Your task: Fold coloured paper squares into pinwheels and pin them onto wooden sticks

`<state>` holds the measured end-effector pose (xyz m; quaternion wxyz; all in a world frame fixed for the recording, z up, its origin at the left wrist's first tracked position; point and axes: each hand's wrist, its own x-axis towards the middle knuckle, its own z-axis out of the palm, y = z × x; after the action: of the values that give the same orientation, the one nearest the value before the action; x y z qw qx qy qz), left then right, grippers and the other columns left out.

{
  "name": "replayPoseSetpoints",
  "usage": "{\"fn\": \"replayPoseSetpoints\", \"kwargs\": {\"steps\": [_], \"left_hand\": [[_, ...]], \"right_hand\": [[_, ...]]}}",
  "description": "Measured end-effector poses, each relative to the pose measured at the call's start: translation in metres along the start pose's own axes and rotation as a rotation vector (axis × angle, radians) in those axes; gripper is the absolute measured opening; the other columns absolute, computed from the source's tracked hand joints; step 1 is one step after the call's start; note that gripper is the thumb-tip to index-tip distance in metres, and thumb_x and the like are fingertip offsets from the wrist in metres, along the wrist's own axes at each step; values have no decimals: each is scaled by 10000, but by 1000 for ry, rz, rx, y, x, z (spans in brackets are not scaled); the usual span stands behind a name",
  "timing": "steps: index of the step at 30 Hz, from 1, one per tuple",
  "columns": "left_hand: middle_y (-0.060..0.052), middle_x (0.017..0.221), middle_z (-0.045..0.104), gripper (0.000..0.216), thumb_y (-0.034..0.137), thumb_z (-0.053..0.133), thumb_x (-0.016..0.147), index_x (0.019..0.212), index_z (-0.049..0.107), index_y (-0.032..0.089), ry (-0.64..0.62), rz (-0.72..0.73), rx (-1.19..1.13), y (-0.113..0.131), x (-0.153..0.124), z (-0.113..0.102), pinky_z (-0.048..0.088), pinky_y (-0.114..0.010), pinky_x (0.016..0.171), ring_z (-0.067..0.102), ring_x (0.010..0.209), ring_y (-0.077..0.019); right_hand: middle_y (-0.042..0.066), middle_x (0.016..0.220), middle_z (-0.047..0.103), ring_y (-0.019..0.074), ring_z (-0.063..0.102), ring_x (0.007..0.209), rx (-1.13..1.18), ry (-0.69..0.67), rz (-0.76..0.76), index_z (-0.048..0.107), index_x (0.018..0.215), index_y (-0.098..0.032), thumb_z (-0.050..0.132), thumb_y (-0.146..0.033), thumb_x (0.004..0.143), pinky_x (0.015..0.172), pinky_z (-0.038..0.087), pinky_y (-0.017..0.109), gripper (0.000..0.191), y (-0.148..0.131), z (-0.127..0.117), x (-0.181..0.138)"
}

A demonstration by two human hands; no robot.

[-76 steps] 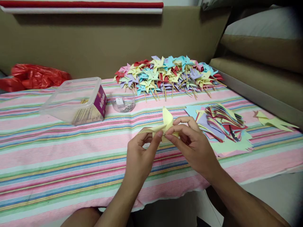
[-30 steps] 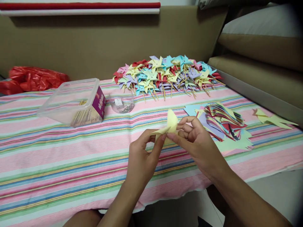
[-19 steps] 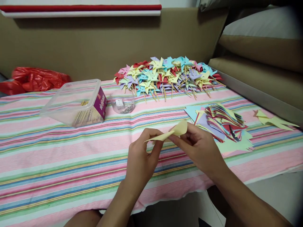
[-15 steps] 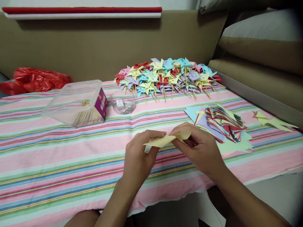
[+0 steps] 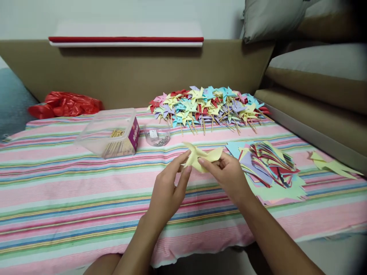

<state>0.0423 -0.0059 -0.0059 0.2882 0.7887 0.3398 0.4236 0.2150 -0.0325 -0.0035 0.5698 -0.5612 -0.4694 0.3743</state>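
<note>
Left hand: the left hand (image 5: 169, 187) is raised above the striped cloth (image 5: 71, 191), its fingertips pinched on the near-left side of a pale yellow paper piece (image 5: 202, 156).
Right hand: the right hand (image 5: 228, 173) is closed on the same piece from the right, thumb and forefinger pressed at its middle.
Paper piece: it is held in the air between both hands, over the middle of the table; its cut corners are partly folded inward, and no stick is seen on it.
Done: a large heap of finished pinwheels (image 5: 206, 107) lies at the far edge.
Left: a stack of cut paper squares (image 5: 269, 164) remains just right of the hands.
Supplies: a clear box of sticks (image 5: 111, 131) and a small clear tub (image 5: 157, 134) stand to the far left.
</note>
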Motion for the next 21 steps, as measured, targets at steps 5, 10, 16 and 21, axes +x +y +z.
{"fn": "replayPoseSetpoints", "kwargs": {"steps": [5,10,16,21], "left_hand": [[-128,1417,587,549,258,512,1001,1531,368,260,92,41,108,-8,2,-6,491,-391,999,624,1177,-219],[-129,1462,542,583,270,521,995,1549,340,260,101,0,136,-15,4,-14,475,-414,1045,618,1199,-216],[-129,1507,510,589,290,512,1000,1559,330,250,78,-56,145,-13,4,-10,447,-445,1093,508,1357,-250],[-132,1441,573,511,259,523,994,1497,435,232,80,-47,97,-1,1,-2,445,-448,1102,526,1338,-253]], "right_hand": [[79,953,781,244,720,857,200,-106,51,725,994,-174,831,-456,720,742,553,332,408,-23,20,22],[98,1034,788,247,737,924,304,-193,87,731,1019,-160,839,-423,720,825,565,347,412,-22,31,35],[118,1064,782,278,732,991,310,-188,139,733,1010,-160,843,-443,715,848,570,368,423,-15,34,34],[99,1047,784,276,730,991,271,-160,138,737,1016,-182,830,-454,727,837,576,356,408,-14,24,30]]}}
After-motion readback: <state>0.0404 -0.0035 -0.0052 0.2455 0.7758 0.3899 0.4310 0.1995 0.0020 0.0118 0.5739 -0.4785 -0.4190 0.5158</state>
